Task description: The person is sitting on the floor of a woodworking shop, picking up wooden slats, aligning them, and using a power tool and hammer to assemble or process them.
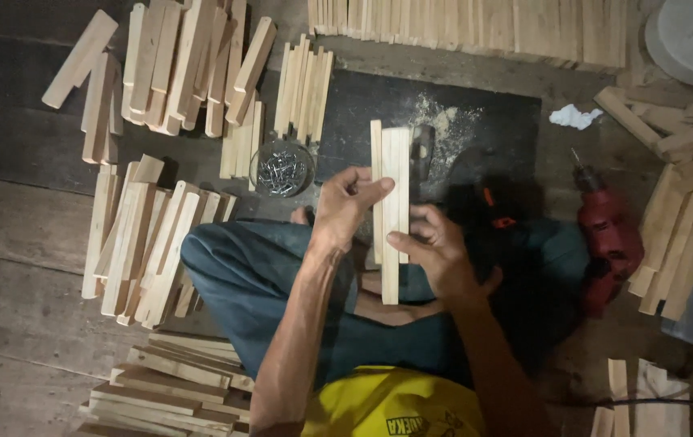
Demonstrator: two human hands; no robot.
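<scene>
I sit cross-legged on a wooden floor. Both hands hold a few pale wooden slats [395,174] pressed side by side, upright in front of me. My left hand [345,206] grips their left edge near the middle, thumb across the front. My right hand [437,252] clasps them lower down from the right. The slats' lower end [390,287] reaches toward my lap. Beyond the slats lies a dark mat [476,121] with sawdust on it.
A small clear bowl of nails [281,170] stands left of the mat. Piles of wooden slats lie at left [148,243], top left [184,61], along the top [476,28], right [686,235] and bottom left [172,384]. A red power drill [605,235] rests at right.
</scene>
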